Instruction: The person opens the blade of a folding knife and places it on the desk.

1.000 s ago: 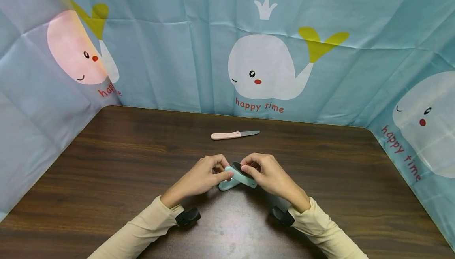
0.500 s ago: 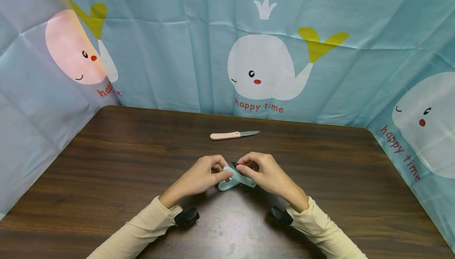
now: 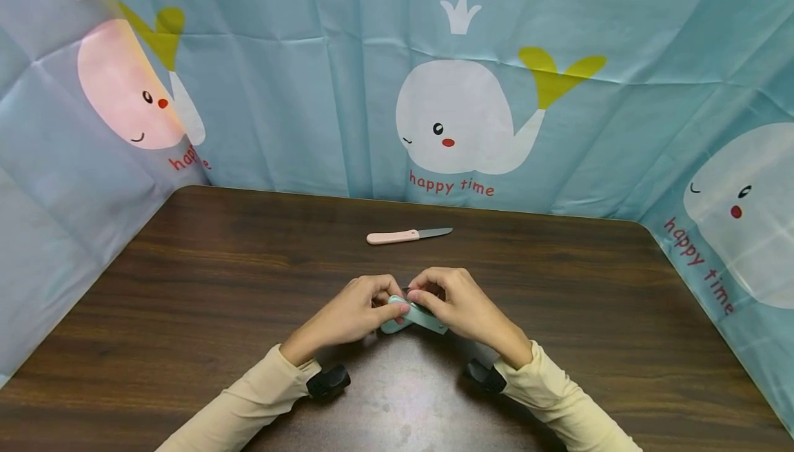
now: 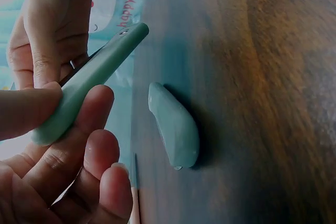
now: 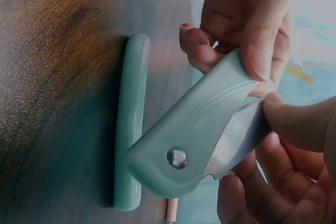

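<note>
My left hand pinches the butt end of a mint-green folding knife between thumb and fingers. The thumb and fingers of my right hand pinch its grey blade, which stands partly folded toward the handle. A round metal rivet marks the pivot, at the end away from my left hand. Below the knife, a second mint-green handle-shaped piece lies on the table, partly hidden by the held knife in the head view; no blade shows on it.
A knife with a pink handle and a grey blade lies beyond my hands, its tip to the right. The dark wood table meets a light blue whale-print curtain at the back and sides.
My right hand has shifted slightly left and the blade has swung closer to the handle, so less of it shows. My left hand keeps its hold.
</note>
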Motion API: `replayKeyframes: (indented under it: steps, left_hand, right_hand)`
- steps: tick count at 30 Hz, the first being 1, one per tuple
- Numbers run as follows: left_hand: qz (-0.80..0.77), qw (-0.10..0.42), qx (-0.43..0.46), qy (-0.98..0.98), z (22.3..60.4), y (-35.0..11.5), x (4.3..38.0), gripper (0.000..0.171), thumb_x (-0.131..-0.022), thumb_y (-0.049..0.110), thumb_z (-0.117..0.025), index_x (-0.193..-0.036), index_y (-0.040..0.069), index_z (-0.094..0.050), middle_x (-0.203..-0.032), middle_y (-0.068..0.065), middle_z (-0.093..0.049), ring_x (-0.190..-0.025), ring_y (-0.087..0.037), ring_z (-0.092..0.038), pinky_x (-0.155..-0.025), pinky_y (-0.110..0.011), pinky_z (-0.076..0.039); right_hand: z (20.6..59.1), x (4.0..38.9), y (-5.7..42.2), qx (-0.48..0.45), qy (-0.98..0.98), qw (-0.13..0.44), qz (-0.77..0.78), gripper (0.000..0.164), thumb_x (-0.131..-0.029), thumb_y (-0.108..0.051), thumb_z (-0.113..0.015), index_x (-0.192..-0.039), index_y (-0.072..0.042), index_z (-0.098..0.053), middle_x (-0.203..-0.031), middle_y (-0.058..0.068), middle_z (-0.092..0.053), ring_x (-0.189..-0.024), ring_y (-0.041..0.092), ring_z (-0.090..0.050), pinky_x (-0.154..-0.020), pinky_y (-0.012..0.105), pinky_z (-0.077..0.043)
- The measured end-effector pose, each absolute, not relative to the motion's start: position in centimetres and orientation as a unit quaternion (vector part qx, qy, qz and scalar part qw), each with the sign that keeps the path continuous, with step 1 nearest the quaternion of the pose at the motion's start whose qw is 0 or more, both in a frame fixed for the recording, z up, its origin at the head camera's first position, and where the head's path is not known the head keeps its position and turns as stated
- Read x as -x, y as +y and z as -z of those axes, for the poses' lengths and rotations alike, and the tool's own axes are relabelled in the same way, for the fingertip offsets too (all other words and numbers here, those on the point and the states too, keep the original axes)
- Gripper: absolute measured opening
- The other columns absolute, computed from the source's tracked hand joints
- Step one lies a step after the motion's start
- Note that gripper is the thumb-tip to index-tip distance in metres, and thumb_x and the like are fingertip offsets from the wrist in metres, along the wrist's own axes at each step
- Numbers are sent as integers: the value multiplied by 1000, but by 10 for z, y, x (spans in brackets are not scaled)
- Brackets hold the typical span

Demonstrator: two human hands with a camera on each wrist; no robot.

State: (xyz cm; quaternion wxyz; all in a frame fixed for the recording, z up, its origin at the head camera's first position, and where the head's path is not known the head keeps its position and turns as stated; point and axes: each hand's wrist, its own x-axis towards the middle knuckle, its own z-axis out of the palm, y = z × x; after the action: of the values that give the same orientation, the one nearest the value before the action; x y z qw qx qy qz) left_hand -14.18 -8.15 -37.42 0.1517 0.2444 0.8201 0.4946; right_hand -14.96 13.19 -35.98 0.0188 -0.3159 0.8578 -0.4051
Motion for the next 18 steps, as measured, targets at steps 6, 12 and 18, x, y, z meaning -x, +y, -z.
replayKeyframes:
  steps: [6, 12, 18]
  left_hand:
    - [-502, 150, -237, 818, 373, -85, 144, 11, -96, 17, -64, -93, 7, -63, -76, -8, -73, -55, -5, -49, -51, -19, -40]
    - [-504, 149, -237, 817, 375, -90, 148, 10, -96, 15, -65, -95, 5, -64, -74, -11, -70, -60, -6, -52, -55, -19, -40]
    - [-515, 146, -231, 813, 373, -95, 151, 10, -96, 14, -65, -96, 4, -64, -79, -15, -73, -64, -12, -58, -58, -21, -47]
  right_hand:
    - [358, 152, 133, 287, 865, 4, 410, 5, -93, -11, -69, -94, -7, -71, -80, 0, -70, -66, 1, -55, -60, 21, -49]
    - [355, 153, 141, 259, 872, 9, 416, 7, -93, -9, -68, -97, -3, -69, -83, 5, -72, -70, 10, -65, -62, 22, -51]
    - [355, 155, 149, 220, 874, 19, 433, 8, -94, -8, -67, -99, -2, -66, -88, 8, -72, -77, 14, -70, -65, 22, -51]
